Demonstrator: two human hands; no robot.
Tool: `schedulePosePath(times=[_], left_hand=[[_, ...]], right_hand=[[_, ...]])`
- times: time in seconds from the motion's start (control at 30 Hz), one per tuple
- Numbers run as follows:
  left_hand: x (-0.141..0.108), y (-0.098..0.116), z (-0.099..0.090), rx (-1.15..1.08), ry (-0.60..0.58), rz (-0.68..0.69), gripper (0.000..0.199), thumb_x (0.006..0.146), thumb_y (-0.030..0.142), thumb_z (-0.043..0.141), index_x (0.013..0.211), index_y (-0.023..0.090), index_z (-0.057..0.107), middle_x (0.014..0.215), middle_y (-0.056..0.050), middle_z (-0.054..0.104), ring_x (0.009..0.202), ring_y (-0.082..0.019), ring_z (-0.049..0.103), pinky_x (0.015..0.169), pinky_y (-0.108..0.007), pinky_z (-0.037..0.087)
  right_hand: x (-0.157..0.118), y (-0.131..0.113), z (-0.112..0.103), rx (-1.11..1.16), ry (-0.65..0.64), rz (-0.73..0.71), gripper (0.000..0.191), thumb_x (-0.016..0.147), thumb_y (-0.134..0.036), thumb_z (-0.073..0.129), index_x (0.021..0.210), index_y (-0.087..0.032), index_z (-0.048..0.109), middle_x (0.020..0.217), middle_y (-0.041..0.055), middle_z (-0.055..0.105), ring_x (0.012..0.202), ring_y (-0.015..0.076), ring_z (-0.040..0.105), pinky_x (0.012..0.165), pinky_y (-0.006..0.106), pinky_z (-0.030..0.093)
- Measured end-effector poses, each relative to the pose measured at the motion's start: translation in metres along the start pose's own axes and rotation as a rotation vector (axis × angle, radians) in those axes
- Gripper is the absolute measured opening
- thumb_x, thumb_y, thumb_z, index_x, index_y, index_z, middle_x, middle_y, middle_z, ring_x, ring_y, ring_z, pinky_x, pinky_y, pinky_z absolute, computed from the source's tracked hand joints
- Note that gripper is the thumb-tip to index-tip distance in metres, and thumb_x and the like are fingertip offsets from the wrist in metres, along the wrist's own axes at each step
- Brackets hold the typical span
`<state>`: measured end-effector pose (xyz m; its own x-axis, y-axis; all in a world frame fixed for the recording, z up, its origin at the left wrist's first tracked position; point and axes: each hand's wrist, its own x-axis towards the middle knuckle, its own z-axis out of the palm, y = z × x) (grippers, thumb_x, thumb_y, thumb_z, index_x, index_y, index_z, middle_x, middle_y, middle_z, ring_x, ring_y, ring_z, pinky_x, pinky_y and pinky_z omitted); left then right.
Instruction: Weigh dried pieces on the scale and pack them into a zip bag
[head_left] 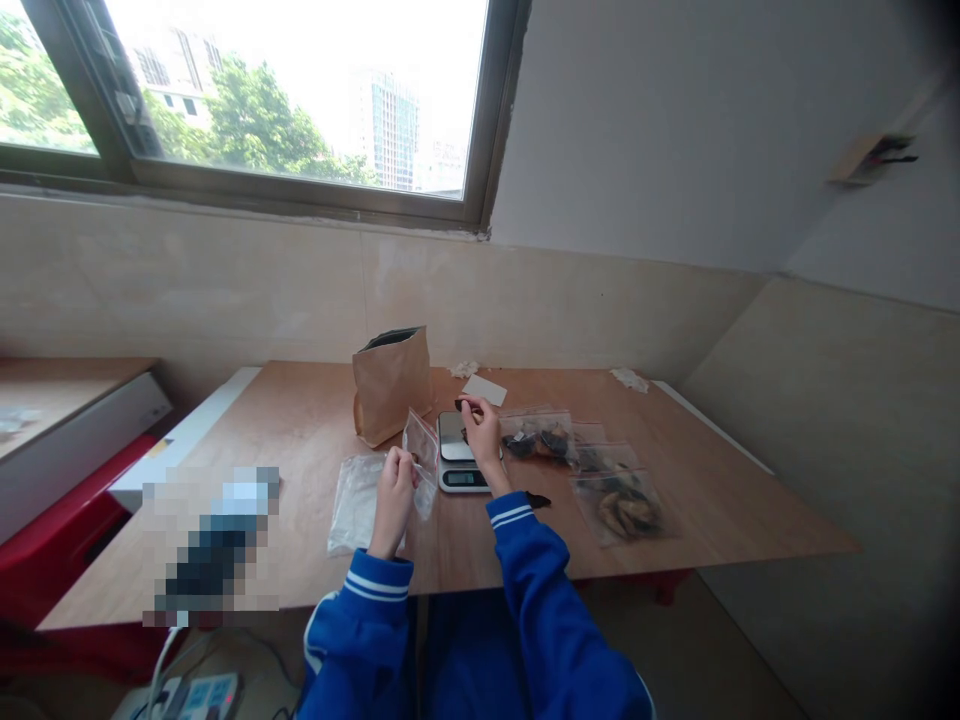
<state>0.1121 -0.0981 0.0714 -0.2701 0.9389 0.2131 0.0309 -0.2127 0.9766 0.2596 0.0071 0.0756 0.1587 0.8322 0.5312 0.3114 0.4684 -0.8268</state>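
My left hand [396, 490] is closed on a clear plastic bag [421, 440], which hangs just left of the scale. Between the fingertips of my right hand [481, 430] is a small dark piece [460, 404], held above the metal plate of the digital scale [463, 478]. Part of the plate is hidden by my right hand. Flat clear bags [356, 500] lie beneath and left of my left hand. An open brown paper bag [391, 385] stands upright behind them. Beside my right sleeve lies another dark piece [538, 500].
Clear bags with dark and brown dried pieces [630, 510] lie right of the scale, with more bags [540, 440] behind. A white card [485, 390] and crumpled white bits [464, 370] are near the wall. A pixelated area [214, 545] covers the table's left side.
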Motion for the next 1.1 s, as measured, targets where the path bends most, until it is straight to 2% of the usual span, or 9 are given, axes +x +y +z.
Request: schedulePosePath(times=[0.17, 0.3, 0.43, 0.53, 0.6, 0.73, 0.83, 0.97, 1.1], left_hand=[[-0.001, -0.006, 0.006, -0.005, -0.008, -0.023, 0.027, 0.090, 0.039, 0.041, 0.068, 0.022, 0.039, 0.060, 0.005, 0.041, 0.057, -0.013, 0.042, 0.059, -0.026, 0.036], [-0.002, -0.007, 0.008, -0.021, -0.005, -0.024, 0.027, 0.089, 0.040, 0.042, 0.069, 0.022, 0.040, 0.059, 0.005, 0.042, 0.056, -0.013, 0.042, 0.058, -0.026, 0.035], [-0.003, -0.007, 0.008, -0.076, -0.028, -0.027, 0.027, 0.091, 0.040, 0.042, 0.072, 0.022, 0.041, 0.060, 0.005, 0.043, 0.056, -0.013, 0.044, 0.058, -0.026, 0.037], [-0.003, -0.009, 0.006, -0.114, -0.024, -0.037, 0.027, 0.091, 0.043, 0.043, 0.073, 0.022, 0.041, 0.060, 0.005, 0.044, 0.056, -0.013, 0.045, 0.058, -0.026, 0.038], [-0.002, -0.010, 0.006, -0.130, -0.009, -0.035, 0.029, 0.091, 0.045, 0.044, 0.073, 0.022, 0.040, 0.059, 0.005, 0.044, 0.055, -0.012, 0.045, 0.057, -0.025, 0.038], [-0.002, -0.009, 0.006, -0.147, -0.012, -0.011, 0.033, 0.090, 0.048, 0.046, 0.071, 0.022, 0.040, 0.059, 0.005, 0.045, 0.055, -0.012, 0.047, 0.057, -0.025, 0.039], [-0.004, -0.006, 0.009, -0.157, -0.056, -0.010, 0.033, 0.089, 0.049, 0.048, 0.071, 0.022, 0.040, 0.057, 0.006, 0.045, 0.053, -0.012, 0.047, 0.056, -0.026, 0.040], [-0.006, -0.004, 0.012, -0.174, -0.076, -0.001, 0.033, 0.089, 0.048, 0.049, 0.071, 0.022, 0.041, 0.058, 0.006, 0.044, 0.052, -0.012, 0.047, 0.055, -0.025, 0.041], [-0.005, -0.004, 0.008, -0.205, -0.062, -0.022, 0.032, 0.089, 0.047, 0.049, 0.071, 0.022, 0.040, 0.059, 0.006, 0.044, 0.054, -0.011, 0.047, 0.059, -0.026, 0.044]], right_hand=[[0.000, -0.043, 0.015, 0.280, -0.007, 0.109, 0.035, 0.087, -0.044, 0.052, 0.101, -0.015, 0.065, 0.100, 0.0098, 0.069, 0.084, 0.0169, 0.063, 0.072, 0.028, 0.051], [-0.011, -0.067, 0.029, 0.334, -0.122, 0.154, 0.035, 0.086, -0.047, 0.054, 0.099, -0.017, 0.065, 0.095, 0.0076, 0.069, 0.074, 0.0152, 0.063, 0.058, 0.024, 0.049], [-0.021, -0.074, 0.031, 0.205, -0.270, 0.125, 0.027, 0.085, -0.041, 0.055, 0.092, -0.018, 0.065, 0.091, 0.0060, 0.069, 0.075, 0.0150, 0.064, 0.066, 0.025, 0.052], [-0.026, -0.075, 0.023, 0.032, -0.314, 0.054, 0.020, 0.086, -0.035, 0.054, 0.090, -0.018, 0.065, 0.094, 0.0062, 0.069, 0.083, 0.0159, 0.065, 0.075, 0.028, 0.052], [-0.028, -0.077, 0.017, -0.069, -0.346, 0.038, 0.017, 0.086, -0.031, 0.053, 0.089, -0.019, 0.064, 0.093, 0.0057, 0.069, 0.081, 0.0157, 0.065, 0.074, 0.027, 0.051], [-0.029, -0.082, 0.011, -0.268, -0.432, 0.067, 0.015, 0.089, -0.024, 0.050, 0.083, -0.018, 0.063, 0.078, 0.0036, 0.067, 0.070, 0.0156, 0.063, 0.067, 0.027, 0.048], [-0.028, -0.084, 0.016, -0.386, -0.362, 0.044, 0.016, 0.091, -0.026, 0.050, 0.086, -0.018, 0.062, 0.086, 0.0074, 0.067, 0.081, 0.0183, 0.063, 0.076, 0.029, 0.048], [-0.024, -0.080, 0.021, -0.339, -0.303, -0.010, 0.029, 0.096, -0.040, 0.042, 0.092, -0.019, 0.062, 0.095, 0.0086, 0.064, 0.091, 0.0193, 0.061, 0.083, 0.030, 0.047], [-0.013, -0.047, 0.005, -0.431, -0.153, -0.070, 0.034, 0.098, -0.036, 0.034, 0.095, -0.019, 0.063, 0.098, 0.0095, 0.063, 0.098, 0.0207, 0.058, 0.091, 0.032, 0.043]])
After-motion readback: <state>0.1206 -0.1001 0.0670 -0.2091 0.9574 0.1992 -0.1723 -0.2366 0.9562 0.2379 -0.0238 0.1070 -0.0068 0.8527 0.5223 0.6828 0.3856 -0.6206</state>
